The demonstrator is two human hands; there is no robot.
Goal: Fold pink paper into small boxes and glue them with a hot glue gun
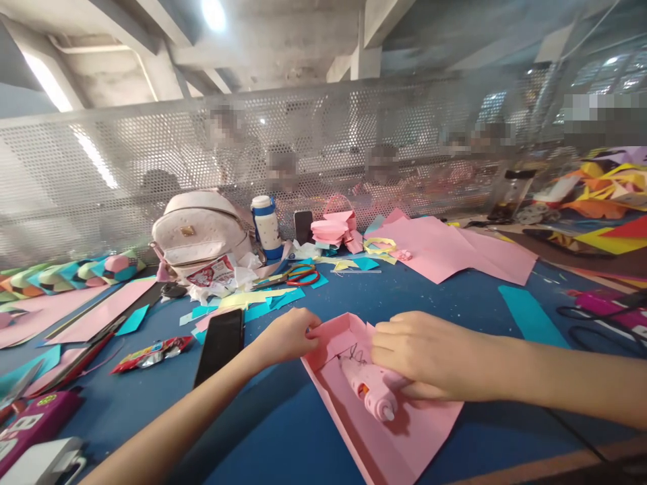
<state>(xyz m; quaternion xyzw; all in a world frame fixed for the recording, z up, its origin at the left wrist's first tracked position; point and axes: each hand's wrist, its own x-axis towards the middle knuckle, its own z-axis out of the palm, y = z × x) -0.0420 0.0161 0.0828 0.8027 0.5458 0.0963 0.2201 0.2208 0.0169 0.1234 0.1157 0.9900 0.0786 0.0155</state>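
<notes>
A partly folded pink paper box (384, 441), with low raised walls on its left and far sides, lies on the blue table in front of me. My left hand (292, 335) is closed at its far left corner, thumb and fingers pinching the paper wall. Inside the box's outline is a pink hot glue gun (371, 389), its nozzle towards the far left corner. My right hand (412, 353) is closed around the gun's handle, most of which it hides. Thin dark strands (354, 355) show near the nozzle.
A black phone (220, 347) lies left of the box, near a red snack wrapper (151, 353). Scissors (298, 275), paper scraps, a white backpack (199, 232) and a bottle (267, 228) stand behind. Pink sheets (429, 246) lie back right. People are beyond the perforated metal screen (323, 128).
</notes>
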